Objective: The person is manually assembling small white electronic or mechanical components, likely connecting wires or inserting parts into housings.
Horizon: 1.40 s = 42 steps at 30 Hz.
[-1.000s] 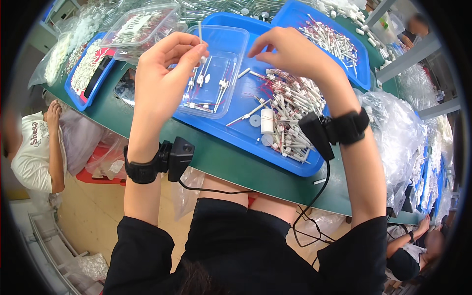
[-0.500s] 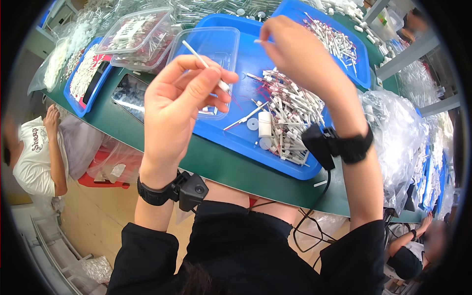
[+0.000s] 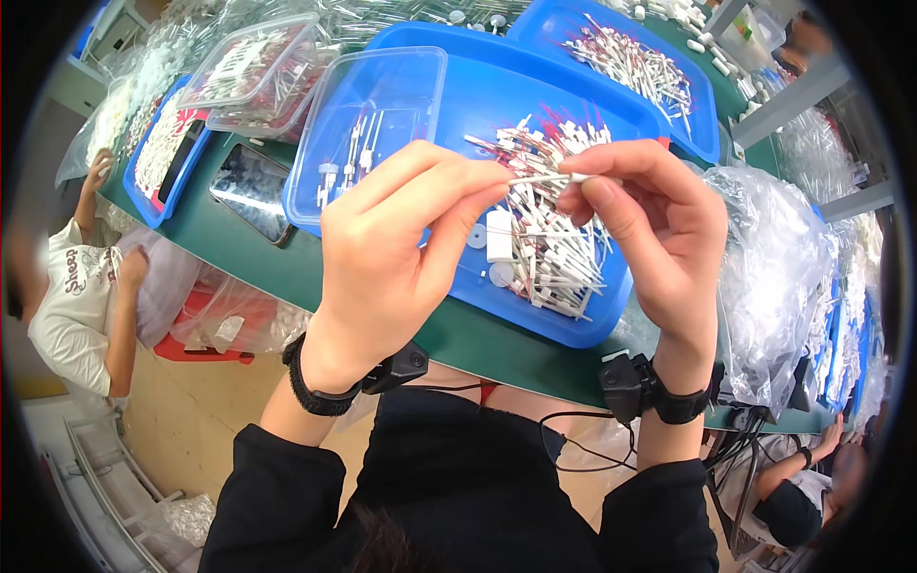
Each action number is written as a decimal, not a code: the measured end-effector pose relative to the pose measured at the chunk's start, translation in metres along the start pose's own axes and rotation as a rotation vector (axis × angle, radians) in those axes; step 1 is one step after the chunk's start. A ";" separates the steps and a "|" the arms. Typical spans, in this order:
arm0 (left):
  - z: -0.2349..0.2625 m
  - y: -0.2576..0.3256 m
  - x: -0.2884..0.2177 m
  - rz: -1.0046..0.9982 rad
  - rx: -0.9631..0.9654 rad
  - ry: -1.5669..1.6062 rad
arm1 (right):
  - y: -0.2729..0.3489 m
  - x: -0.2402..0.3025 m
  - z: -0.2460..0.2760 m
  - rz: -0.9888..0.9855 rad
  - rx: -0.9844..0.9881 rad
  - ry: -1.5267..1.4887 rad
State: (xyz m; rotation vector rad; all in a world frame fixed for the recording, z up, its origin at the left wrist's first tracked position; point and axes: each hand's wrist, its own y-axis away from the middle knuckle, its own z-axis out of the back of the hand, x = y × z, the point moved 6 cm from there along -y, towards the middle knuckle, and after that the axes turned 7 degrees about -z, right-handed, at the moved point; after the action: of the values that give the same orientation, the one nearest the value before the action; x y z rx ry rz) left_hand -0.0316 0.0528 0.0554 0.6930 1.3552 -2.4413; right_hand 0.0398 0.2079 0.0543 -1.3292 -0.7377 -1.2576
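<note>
Above tray [image 3: 473,91], long axis of rod [image 3: 537,180] runs 9-to-3 o'clock; left hand [image 3: 406,234] grip pinches 9 o'clock end, right hand [image 3: 669,220] grip 3 o'clock end.

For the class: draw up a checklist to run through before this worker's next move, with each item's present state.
1. Left hand pinches one end of the thin white stick: ok.
2. Right hand pinches its other end: ok.
3. Stick's right end fully visible: not ok, fingers cover part of it.
4. Parts firmly joined there: cannot tell.
5. Clear container open on top: ok.
6. Phone off the blue tray: ok, on the green table.
</note>
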 end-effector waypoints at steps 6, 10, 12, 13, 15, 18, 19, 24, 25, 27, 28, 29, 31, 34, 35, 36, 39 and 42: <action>-0.008 0.001 0.001 -0.032 0.032 -0.036 | 0.005 -0.006 0.006 0.027 -0.060 0.030; -0.009 -0.002 0.001 -0.002 0.040 -0.063 | 0.008 -0.008 0.013 0.034 -0.107 0.064; -0.012 -0.002 0.001 -0.024 0.047 -0.063 | 0.008 -0.011 0.014 0.029 -0.108 0.073; -0.014 -0.002 -0.001 -0.046 0.054 -0.062 | 0.008 -0.012 0.013 0.054 -0.108 0.124; -0.016 -0.003 -0.003 -0.092 0.068 -0.094 | 0.007 -0.013 0.009 0.077 -0.105 0.177; -0.021 -0.003 -0.001 -0.117 0.116 -0.094 | 0.007 -0.013 -0.001 0.105 -0.080 0.377; -0.025 -0.003 0.000 -0.100 0.154 -0.064 | 0.008 -0.012 0.000 0.121 -0.129 0.432; -0.019 -0.003 0.014 0.083 0.107 0.107 | 0.011 -0.019 0.009 0.080 -0.248 0.402; -0.017 -0.003 0.014 0.025 0.107 0.067 | 0.011 -0.018 0.008 0.080 -0.248 0.402; -0.014 -0.003 0.013 -0.033 0.107 0.029 | 0.012 -0.017 0.006 0.085 -0.259 0.382; -0.013 -0.004 0.012 -0.044 0.120 0.034 | 0.013 -0.017 0.005 0.084 -0.259 0.383; -0.013 -0.004 0.010 -0.055 0.133 0.040 | 0.014 -0.014 0.002 0.135 -0.255 0.416; -0.013 -0.003 0.006 -0.038 0.131 0.063 | 0.014 -0.009 0.000 0.189 -0.249 0.445; -0.013 -0.004 0.005 -0.026 0.125 0.100 | 0.015 -0.002 -0.005 0.352 -0.215 0.576; -0.013 -0.004 0.004 -0.030 0.120 0.109 | 0.015 -0.002 -0.004 0.389 -0.220 0.595; -0.013 -0.003 0.004 -0.029 0.120 0.106 | 0.016 -0.001 -0.005 0.429 -0.223 0.611; -0.012 0.002 0.004 -0.018 0.138 0.102 | 0.016 0.006 -0.012 0.357 -0.139 0.668; -0.009 0.005 0.007 0.008 0.216 0.079 | 0.017 0.003 -0.015 0.326 -0.082 0.744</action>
State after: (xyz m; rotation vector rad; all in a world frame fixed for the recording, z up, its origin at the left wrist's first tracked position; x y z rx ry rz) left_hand -0.0334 0.0579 0.0443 0.8520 1.1224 -2.6041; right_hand 0.0529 0.1893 0.0500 -0.8860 0.0526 -1.3826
